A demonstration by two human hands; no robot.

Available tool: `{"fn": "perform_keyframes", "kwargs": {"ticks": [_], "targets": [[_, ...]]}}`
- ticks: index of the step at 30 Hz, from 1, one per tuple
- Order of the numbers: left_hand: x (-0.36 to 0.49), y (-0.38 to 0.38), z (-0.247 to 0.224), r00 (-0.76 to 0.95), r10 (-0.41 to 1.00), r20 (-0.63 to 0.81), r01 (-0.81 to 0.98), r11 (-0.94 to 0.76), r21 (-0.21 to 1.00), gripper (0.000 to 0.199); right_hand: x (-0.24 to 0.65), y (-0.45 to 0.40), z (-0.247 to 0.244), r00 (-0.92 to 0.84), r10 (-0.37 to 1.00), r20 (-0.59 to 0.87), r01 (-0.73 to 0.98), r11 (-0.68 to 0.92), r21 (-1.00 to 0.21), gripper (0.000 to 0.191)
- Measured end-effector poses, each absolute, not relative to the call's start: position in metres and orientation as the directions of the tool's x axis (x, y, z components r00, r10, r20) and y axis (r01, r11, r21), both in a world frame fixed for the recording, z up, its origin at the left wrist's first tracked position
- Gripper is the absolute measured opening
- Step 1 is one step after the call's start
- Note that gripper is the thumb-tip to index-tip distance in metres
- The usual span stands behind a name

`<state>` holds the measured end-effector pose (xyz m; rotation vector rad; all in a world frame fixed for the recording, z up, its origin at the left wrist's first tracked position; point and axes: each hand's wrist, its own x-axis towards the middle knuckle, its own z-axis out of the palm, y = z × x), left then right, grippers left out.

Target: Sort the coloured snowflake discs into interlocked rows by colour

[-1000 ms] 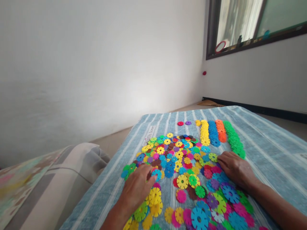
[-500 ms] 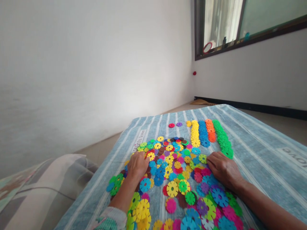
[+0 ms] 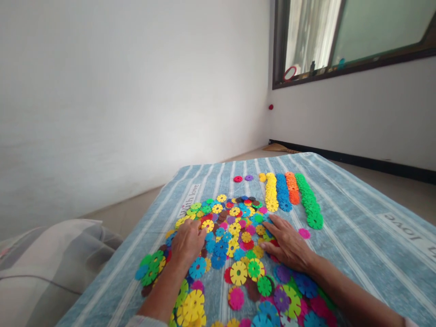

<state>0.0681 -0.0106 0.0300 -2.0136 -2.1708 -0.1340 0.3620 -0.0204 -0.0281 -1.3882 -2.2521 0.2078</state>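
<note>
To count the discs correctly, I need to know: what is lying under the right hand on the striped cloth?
The right hand rests on the edge of the plastic discs. A red disc shows beside its fingers and a yellow disc near its thumb. Anything directly under the palm is covered and cannot be seen.

Smooth, glossy plastic flower-shaped discs (image 3: 238, 273) on a matt, soft striped cloth cover (image 3: 369, 254)

Bright daylight from the curtained glass window (image 3: 306, 38) at upper right, soft glare on the white painted wall (image 3: 136, 131), faint shadows, wide-angle bowing at edges, multicoloured plastic discs (image 3: 238, 273) fairly sharp.
</note>
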Motion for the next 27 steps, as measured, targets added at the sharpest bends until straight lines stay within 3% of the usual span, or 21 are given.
{"fn": "perform_keyframes", "kwargs": {"ticks": [10,19,23,27], "targets": [[0.064,-0.010,0.023,-0.004,0.976,0.216,0.999,0.015,-0.052,0.027,0.320,-0.031,-0.009,-0.502,0.810,0.304,0.537,0.567,-0.624,0.061],[0.064,-0.009,0.024,0.001,0.974,0.227,0.999,0.010,-0.050,0.025,0.311,0.028,0.003,-0.380,0.857,0.349,0.750,0.506,-0.426,0.052],[0.065,-0.010,0.025,0.006,0.975,0.223,0.999,0.003,-0.037,0.025,0.301,0.039,-0.004,-0.309,0.905,0.292,0.817,0.409,-0.406,0.062],[0.066,-0.012,0.027,0.007,0.977,0.213,0.999,0.001,-0.036,0.026,0.293,0.031,-0.011,-0.299,0.903,0.307,0.812,0.410,-0.415,0.059]]}}
